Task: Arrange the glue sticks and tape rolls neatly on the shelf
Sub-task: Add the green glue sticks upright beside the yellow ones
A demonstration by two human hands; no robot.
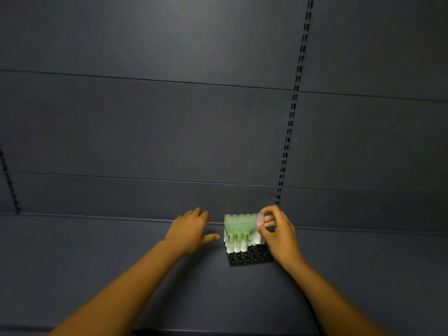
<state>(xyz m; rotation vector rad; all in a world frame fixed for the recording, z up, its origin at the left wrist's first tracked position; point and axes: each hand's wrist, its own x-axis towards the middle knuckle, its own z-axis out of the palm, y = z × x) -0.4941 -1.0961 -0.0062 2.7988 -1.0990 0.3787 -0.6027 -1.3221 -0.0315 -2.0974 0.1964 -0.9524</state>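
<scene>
pink-capped glue stick (260,220) in right hand (278,235) pinching grip over black tray (252,258); left hand (190,230) spread

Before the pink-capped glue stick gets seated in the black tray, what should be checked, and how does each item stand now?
1. Right hand pinches the pink-capped glue stick: ok.
2. Stick stands upright at the right end of the standing glue sticks: ok.
3. Stick's foot sits in a socket: cannot tell, hidden.
4. Black tray has free sockets in front: ok.
5. Left hand is open and off the tray: ok.
6. Tape rolls in view: not ok, none visible.
</scene>
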